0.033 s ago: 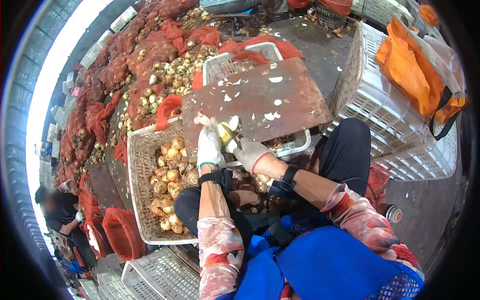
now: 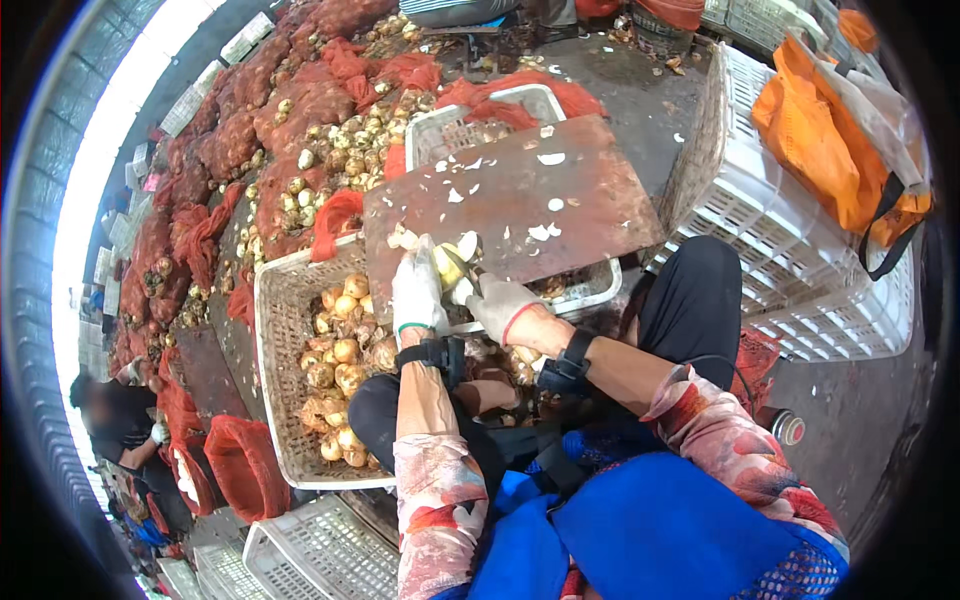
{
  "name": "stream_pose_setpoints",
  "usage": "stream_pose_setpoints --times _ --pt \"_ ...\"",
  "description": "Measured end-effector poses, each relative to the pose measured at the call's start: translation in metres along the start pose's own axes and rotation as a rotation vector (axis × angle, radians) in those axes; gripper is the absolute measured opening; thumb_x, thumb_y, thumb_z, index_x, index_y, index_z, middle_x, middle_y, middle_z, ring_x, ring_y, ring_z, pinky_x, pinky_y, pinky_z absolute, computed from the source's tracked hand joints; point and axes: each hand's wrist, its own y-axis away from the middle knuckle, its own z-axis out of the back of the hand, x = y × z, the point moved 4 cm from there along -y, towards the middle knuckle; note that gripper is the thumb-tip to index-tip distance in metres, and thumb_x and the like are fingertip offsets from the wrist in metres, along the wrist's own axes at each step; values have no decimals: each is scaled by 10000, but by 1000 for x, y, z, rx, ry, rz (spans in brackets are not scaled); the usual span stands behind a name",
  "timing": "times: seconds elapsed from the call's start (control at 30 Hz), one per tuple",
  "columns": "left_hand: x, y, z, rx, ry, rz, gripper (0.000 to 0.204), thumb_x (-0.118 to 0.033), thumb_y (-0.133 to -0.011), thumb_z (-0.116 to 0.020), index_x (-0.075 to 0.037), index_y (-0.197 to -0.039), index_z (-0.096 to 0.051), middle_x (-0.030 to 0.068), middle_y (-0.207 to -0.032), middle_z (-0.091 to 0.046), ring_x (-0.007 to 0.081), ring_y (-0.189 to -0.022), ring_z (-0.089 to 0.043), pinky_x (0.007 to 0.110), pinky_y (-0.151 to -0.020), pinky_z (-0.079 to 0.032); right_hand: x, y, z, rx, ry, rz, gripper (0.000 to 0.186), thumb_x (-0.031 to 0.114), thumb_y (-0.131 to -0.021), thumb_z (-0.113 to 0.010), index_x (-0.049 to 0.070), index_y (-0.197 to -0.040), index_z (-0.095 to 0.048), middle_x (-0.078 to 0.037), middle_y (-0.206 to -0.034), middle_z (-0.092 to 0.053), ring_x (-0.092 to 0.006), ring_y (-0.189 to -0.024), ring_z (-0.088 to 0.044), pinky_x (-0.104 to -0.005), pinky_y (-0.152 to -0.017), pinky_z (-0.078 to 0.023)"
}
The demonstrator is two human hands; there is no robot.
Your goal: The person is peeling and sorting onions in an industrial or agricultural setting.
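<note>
My left hand [image 2: 418, 292], in a white glove, is closed around a pale yellow-green onion [image 2: 446, 268] at the near edge of a reddish-brown board [image 2: 590, 190]. From the other side my gloved right hand [image 2: 500, 305] grips a small knife [image 2: 462, 264], its dark blade lying against the onion; its handle is hidden in the fist. White peeled pieces lie right beside the onion, and scraps of onion skin [image 2: 455, 196] are scattered over the board. Left of my left hand, a white crate [image 2: 264, 330] holds unpeeled brown onions [image 2: 346, 350].
The board rests across a white crate [image 2: 600, 285]. Stacked white crates [image 2: 790, 250] with an orange bag [image 2: 820, 130] stand at the right. Red mesh sacks [image 2: 300, 110] and loose onions spread at the far left. Another person [image 2: 125, 430] is at the left edge.
</note>
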Motion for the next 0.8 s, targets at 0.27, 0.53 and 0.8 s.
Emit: stream_pose_setpoints --times 0.27,0.53,0.8 --pt "-27 9 -32 10 193 -128 365 -412 -994 -537 -52 -966 -593 31 -815 -614 123 -679 -570 286 -593 -467 -30 -35 -30 -64 -72 -88 372 292 -953 -464 -53 -1074 -533 -300 -874 -660 -464 -857 -650 -530 -754 -505" --pt "-33 12 -29 -2 229 -119 414 -414 -978 -565 -32 -1136 -592 27 -885 -604 122 -727 -585 305 -629 -533 -21 -2 -33 -90 -219 -243 432 341 -921 -495 -11 -1172 -476 -318 -870 -647 -488 -842 -632 -565 -777 -477" --pt "-33 4 -23 -26 228 -19 444 -449 -965 -581 -30 -1109 -609 12 -872 -601 110 -738 -565 278 -651 -494 -41 -9 -10 -168 -164 -148 362 345 -908 -510 26 -1065 -580 -255 -873 -657 -446 -849 -634 -521 -761 -488"
